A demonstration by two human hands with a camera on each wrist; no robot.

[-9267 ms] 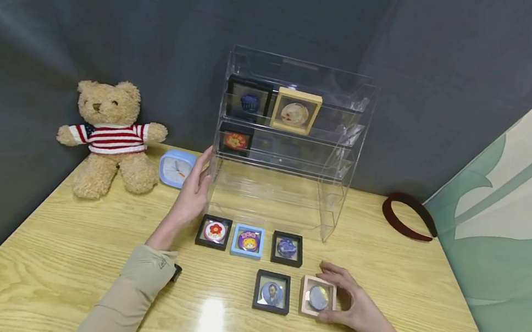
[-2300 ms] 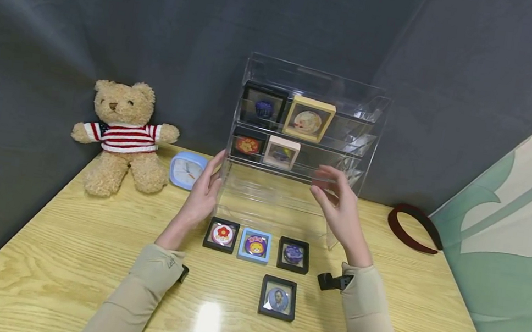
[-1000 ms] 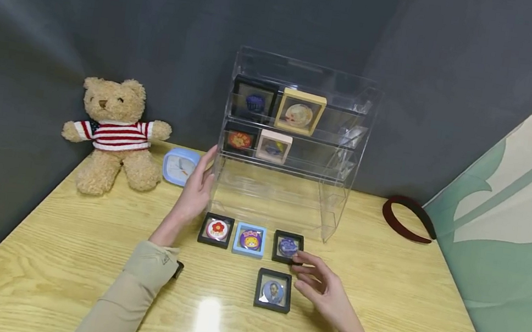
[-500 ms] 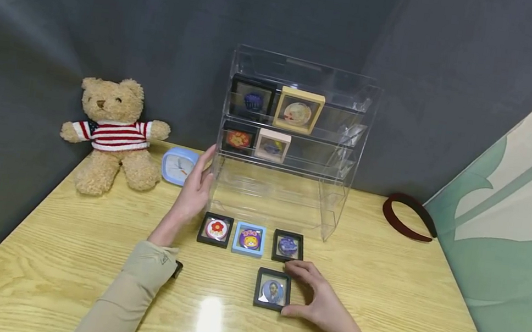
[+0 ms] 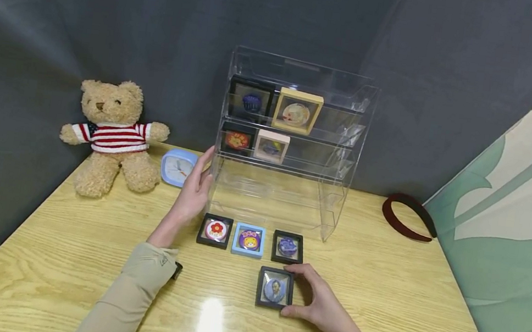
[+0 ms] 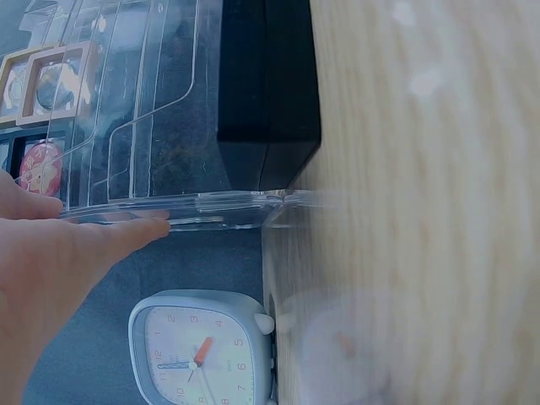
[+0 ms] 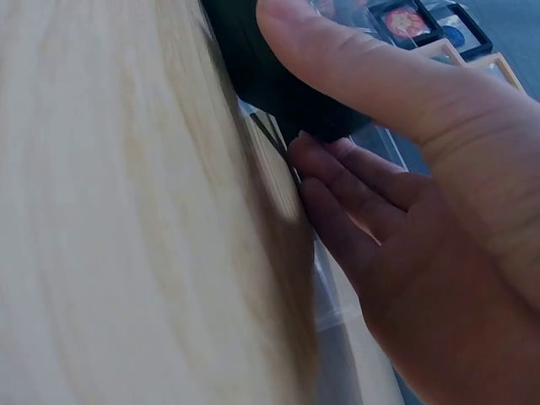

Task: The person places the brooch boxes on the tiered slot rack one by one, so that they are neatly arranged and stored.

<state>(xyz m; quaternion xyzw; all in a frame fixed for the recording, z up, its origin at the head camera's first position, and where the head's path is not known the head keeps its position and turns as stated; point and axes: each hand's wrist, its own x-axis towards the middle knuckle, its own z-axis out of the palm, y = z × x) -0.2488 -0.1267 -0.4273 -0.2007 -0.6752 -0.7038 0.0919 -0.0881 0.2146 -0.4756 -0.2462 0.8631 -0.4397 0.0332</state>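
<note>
I find the right hand (image 5: 325, 307) pinching the portrait frame (image 5: 275, 289) by opposite edges, presumably to spare its clear face, just nearer me than the starry frame (image 5: 288, 247). The left hand (image 5: 192, 194), fingers straight, touches the rack (image 5: 319, 154), likely steadying it.

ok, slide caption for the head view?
Right hand pinches a square black portrait frame; left hand touches a clear plastic tiered rack.

In the head view, the left hand (image 5: 191, 193) hides part of the clock (image 5: 177, 168), and the print (image 5: 163, 260) on the left sleeve (image 5: 132, 285) is illegible. In the right wrist view, the right hand (image 7: 443, 240) partly covers the frame (image 7: 270, 80), cut off at the top.
</note>
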